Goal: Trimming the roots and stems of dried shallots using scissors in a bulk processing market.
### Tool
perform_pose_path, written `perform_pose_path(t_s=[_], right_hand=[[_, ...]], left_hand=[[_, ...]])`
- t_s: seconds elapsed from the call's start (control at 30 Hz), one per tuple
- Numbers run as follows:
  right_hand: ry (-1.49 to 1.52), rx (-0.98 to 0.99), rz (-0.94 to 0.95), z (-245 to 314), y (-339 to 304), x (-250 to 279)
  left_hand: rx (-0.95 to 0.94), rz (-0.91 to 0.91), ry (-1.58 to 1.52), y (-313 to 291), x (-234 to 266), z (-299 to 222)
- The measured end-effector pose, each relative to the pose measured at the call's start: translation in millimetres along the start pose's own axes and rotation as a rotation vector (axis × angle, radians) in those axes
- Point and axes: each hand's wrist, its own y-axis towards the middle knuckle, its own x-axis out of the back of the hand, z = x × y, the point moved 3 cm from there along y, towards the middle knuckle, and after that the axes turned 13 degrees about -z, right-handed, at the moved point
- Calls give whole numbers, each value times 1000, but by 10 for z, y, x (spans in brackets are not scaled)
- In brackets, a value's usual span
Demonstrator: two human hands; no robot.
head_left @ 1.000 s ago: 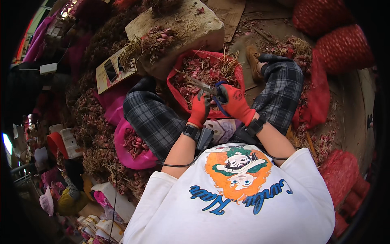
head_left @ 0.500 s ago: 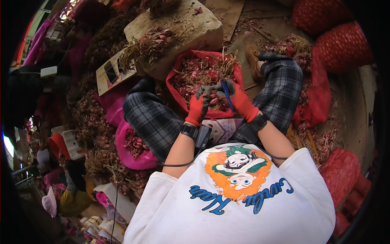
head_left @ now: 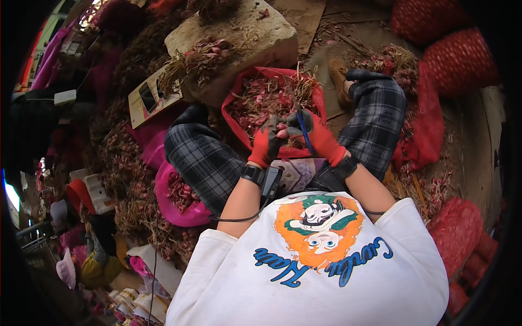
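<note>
My left hand (head_left: 266,142), in a red and grey glove, is closed on a few pinkish-red shallots (head_left: 281,132) that show at its fingertips. Close beside it, my right hand (head_left: 318,133) in a matching glove grips a blue-handled cutting tool (head_left: 304,133). Its narrow blade points away from me; whether it is a knife or shears I cannot tell. Both hands are over the near side of an open red sack (head_left: 232,120) between my legs. Dry skins, stalks and loose shallots (head_left: 261,100) fill the sack.
A pale block (head_left: 261,32) beyond the sack bears a shallot bunch (head_left: 209,54). A phone (head_left: 147,96) lies on a flat box to the left. Near my left leg stands a pink bag (head_left: 166,198) of shallots. Full red net sacks (head_left: 459,62) stand at right.
The fingers of my left hand have turned and curled in, and the shallots now show more clearly between my hands. My right hand has shifted slightly, still gripping the tool.
</note>
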Motion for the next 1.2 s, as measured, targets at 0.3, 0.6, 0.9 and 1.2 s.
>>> perform_pose_path(t_s=[0.3, 0.6, 0.9, 1.2], right_hand=[[172, -314, -80, -774, 164, 100], [-165, -94, -100, -399, 35, -102], [616, -630, -96, -865, 73, 148], [397, -530, 118, -609, 71, 38]], left_hand=[[-398, -95, -132, -5, 30, -201], [489, 59, -468, -23, -90, 24], [-104, 76, -170, -21, 0, -241], [657, 21, -963, -96, -235, 179]])
